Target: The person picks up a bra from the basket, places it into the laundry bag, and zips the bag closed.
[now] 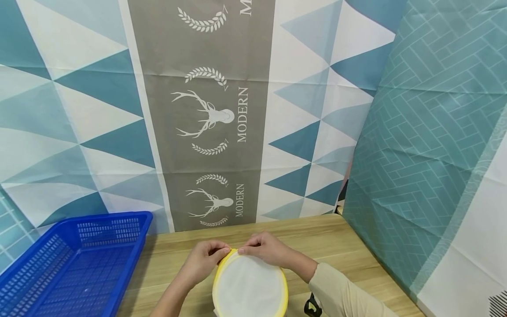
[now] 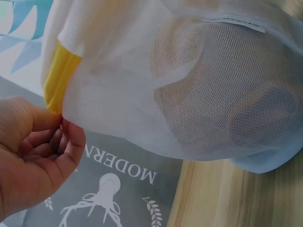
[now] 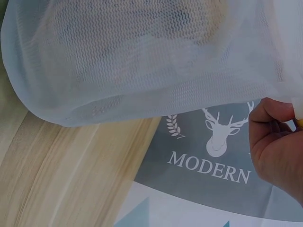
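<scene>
A white mesh laundry bag, round on top with yellow trim along its edge, is at the bottom middle of the head view. My left hand pinches the trim at the far end between thumb and forefinger. Right beside it, my right hand grips the same edge, thumb on the white top. In the left wrist view, fine mesh hangs full, with darker shapes blurred behind it. The yellow band meets my left fingertips there. The bag's side fills the upper right wrist view.
A blue plastic basket with slotted walls stands on the left. The wooden table runs back to a patterned cloth; a teal cloth hangs on the right. A small black object lies by the right sleeve.
</scene>
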`<state>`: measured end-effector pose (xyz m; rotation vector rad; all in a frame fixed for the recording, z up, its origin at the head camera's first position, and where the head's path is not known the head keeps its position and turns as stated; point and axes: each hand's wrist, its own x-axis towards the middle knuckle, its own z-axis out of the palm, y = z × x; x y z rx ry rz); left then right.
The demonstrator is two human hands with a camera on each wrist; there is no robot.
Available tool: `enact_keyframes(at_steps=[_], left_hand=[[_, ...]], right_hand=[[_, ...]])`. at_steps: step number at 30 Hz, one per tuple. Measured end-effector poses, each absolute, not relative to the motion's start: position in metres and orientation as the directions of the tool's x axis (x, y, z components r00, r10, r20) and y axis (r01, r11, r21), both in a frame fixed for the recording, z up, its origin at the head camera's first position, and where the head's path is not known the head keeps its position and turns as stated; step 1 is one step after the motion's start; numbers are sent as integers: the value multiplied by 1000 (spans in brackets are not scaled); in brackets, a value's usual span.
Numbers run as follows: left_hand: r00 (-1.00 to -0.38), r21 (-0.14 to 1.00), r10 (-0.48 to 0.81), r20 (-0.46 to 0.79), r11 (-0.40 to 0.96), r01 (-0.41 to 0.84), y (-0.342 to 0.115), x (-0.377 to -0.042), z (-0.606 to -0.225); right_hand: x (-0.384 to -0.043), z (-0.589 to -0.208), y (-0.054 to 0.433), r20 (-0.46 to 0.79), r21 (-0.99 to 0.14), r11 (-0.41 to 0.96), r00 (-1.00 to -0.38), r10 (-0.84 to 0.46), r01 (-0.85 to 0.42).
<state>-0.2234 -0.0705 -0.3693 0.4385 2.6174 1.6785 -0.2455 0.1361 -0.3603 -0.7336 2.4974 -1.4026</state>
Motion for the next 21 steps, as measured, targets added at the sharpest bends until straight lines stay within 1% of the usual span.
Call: enact_keyframes(at_steps=[7, 21], left_hand=[[-957, 883, 242, 159, 398, 247, -72, -224, -370], [-962, 904, 225, 157, 360, 232, -71, -221, -371]], right_hand=[[-244, -359, 136, 81, -845, 424, -862, -501, -326], [-244, -360, 142, 38, -867, 422, -878, -476, -267]])
